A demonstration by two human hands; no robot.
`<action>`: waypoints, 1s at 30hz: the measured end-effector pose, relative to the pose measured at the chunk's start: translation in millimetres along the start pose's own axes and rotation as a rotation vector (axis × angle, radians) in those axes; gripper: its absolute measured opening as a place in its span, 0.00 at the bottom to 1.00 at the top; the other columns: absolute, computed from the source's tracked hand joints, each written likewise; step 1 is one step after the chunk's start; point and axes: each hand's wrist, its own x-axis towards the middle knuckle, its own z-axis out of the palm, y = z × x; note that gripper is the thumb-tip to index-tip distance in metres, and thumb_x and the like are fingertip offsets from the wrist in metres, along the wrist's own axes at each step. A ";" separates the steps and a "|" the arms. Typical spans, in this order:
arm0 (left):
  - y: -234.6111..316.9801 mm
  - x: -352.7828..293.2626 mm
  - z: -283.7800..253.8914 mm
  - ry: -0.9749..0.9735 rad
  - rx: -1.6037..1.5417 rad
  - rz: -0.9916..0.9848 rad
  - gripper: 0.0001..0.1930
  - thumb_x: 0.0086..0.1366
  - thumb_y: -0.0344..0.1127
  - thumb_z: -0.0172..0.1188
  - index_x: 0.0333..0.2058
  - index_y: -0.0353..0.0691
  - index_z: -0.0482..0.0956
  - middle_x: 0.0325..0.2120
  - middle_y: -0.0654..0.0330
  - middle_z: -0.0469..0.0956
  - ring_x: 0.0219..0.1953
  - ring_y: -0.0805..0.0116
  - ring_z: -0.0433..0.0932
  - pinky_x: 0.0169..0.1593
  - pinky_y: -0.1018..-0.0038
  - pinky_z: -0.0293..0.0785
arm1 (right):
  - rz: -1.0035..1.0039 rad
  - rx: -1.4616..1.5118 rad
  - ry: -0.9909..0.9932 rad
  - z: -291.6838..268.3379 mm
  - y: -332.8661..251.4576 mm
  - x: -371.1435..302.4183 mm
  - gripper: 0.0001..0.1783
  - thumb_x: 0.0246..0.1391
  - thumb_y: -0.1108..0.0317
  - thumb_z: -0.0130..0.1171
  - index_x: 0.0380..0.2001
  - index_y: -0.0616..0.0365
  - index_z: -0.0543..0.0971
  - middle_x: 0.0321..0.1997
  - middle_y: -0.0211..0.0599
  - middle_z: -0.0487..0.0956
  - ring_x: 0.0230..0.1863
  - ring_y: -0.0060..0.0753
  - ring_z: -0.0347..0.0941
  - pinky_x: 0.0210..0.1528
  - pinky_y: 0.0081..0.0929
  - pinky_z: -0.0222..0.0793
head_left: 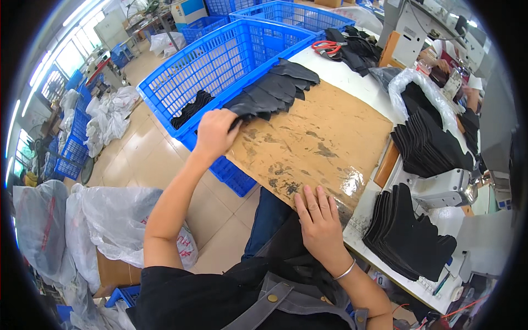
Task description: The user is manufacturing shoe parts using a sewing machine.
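Across the far edge of a tan, smeared board [330, 126] lies a row of overlapping black leather-like pieces [269, 91] with pointed ends. My left hand [216, 133] is at the near left end of this row, its fingers curled over a black piece at the board's corner. The fingertips are partly hidden beneath the hand. Resting on the near edge of the board is my right hand [320, 228], fingers stretched out and holding nothing. The board's surface carries dark stains and a shiny patch.
Beyond the board stands a blue plastic crate [192, 66] with black pieces [191, 109] inside. Red-handled pliers [328, 48] lie at the back of the white table. Stacks of black cut pieces [404, 234] sit by a sewing machine [440, 190] on the right; another person's hand [472, 99] shows behind.
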 end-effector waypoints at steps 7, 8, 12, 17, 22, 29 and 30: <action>7.5 75.8 -41.5 0.060 -0.091 -0.164 0.13 0.60 0.40 0.60 0.35 0.35 0.77 0.29 0.47 0.77 0.34 0.46 0.77 0.36 0.59 0.72 | -0.014 0.019 -0.006 -1.0 2.1 -2.9 0.29 0.52 0.72 0.50 0.60 0.56 0.68 0.66 0.45 0.64 0.66 0.52 0.59 0.64 0.48 0.55; 16.1 84.7 -46.1 -0.039 -0.103 -0.117 0.13 0.60 0.41 0.60 0.36 0.35 0.78 0.30 0.46 0.78 0.34 0.45 0.77 0.37 0.59 0.72 | -0.011 0.019 -0.003 -0.8 1.3 -3.5 0.29 0.52 0.72 0.50 0.60 0.56 0.68 0.66 0.45 0.64 0.66 0.52 0.59 0.64 0.48 0.55; 105.7 87.9 -36.0 -0.490 -0.120 -0.063 0.13 0.59 0.41 0.57 0.32 0.36 0.76 0.28 0.47 0.77 0.34 0.47 0.78 0.38 0.57 0.73 | 0.000 0.029 0.017 -0.4 3.8 -5.1 0.30 0.51 0.72 0.50 0.60 0.57 0.67 0.65 0.45 0.64 0.66 0.53 0.58 0.65 0.49 0.54; 173.9 40.6 -14.3 -0.483 -0.414 0.177 0.23 0.55 0.52 0.63 0.35 0.35 0.77 0.30 0.51 0.77 0.36 0.52 0.77 0.39 0.63 0.73 | -0.010 0.041 0.001 1.0 4.6 -8.9 0.30 0.50 0.71 0.52 0.60 0.59 0.67 0.61 0.45 0.67 0.64 0.53 0.59 0.66 0.49 0.52; 134.0 39.1 -10.4 -0.288 -0.526 0.012 0.15 0.55 0.37 0.66 0.39 0.37 0.78 0.35 0.54 0.78 0.39 0.55 0.75 0.43 0.65 0.71 | -0.034 0.355 0.195 -7.5 20.6 -17.7 0.25 0.45 0.72 0.60 0.50 0.60 0.72 0.54 0.47 0.70 0.58 0.47 0.65 0.59 0.45 0.60; 134.7 55.4 23.5 -0.445 -0.735 0.309 0.19 0.56 0.36 0.64 0.46 0.37 0.77 0.43 0.55 0.75 0.46 0.57 0.72 0.51 0.67 0.67 | 0.306 0.328 0.242 -20.6 22.1 6.3 0.24 0.45 0.73 0.61 0.48 0.67 0.73 0.52 0.49 0.71 0.55 0.49 0.67 0.55 0.41 0.63; 140.0 55.3 25.4 -0.508 -0.695 0.310 0.21 0.54 0.37 0.66 0.46 0.37 0.77 0.43 0.55 0.75 0.46 0.56 0.71 0.53 0.66 0.66 | 0.290 0.274 0.222 -15.1 24.8 5.0 0.24 0.46 0.72 0.60 0.48 0.67 0.73 0.53 0.50 0.71 0.56 0.50 0.66 0.57 0.41 0.62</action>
